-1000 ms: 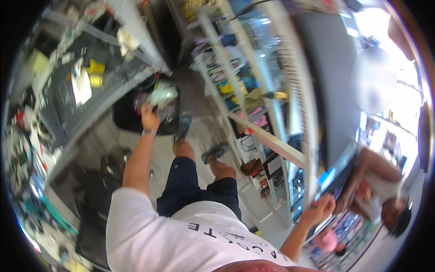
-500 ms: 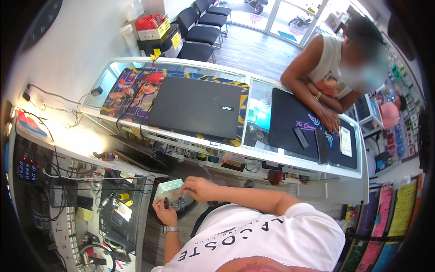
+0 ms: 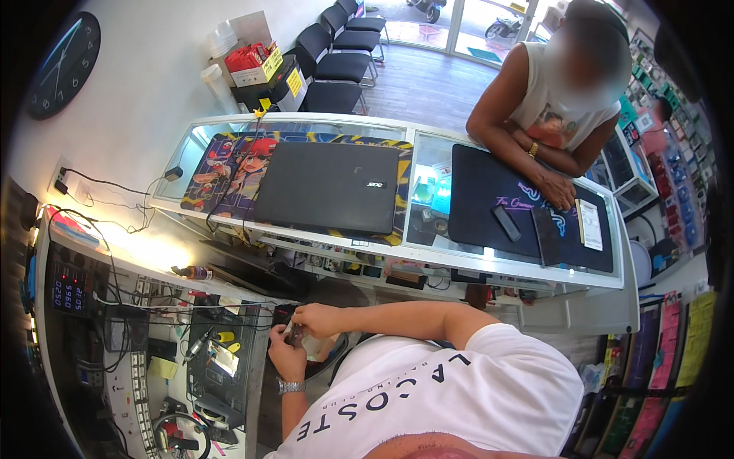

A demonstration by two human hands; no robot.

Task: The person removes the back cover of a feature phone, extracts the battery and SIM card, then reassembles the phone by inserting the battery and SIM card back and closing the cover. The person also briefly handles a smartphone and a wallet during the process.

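Observation:
Both my hands meet low in front of my body, between the workbench and the glass counter. My left hand, with a metal watch on its wrist, has its fingers closed around a small thing too blurred to name. From the right, my right hand pinches at the same spot, its fingertips almost touching the left ones. Under the hands is a dark round bin, with something pale inside its rim. A black closed laptop rests on a colourful mat on the counter.
Across the glass counter, a person leans on folded arms. By them lie a dark mat, a black stick-shaped device, a flat dark object and a white slip. A cluttered workbench with a power supply stands left.
My hands have come closer together. The pale green boxy thing beside them no longer shows there; a pale shape now shows in the bin. The view has shifted, and the person across has lowered their head.

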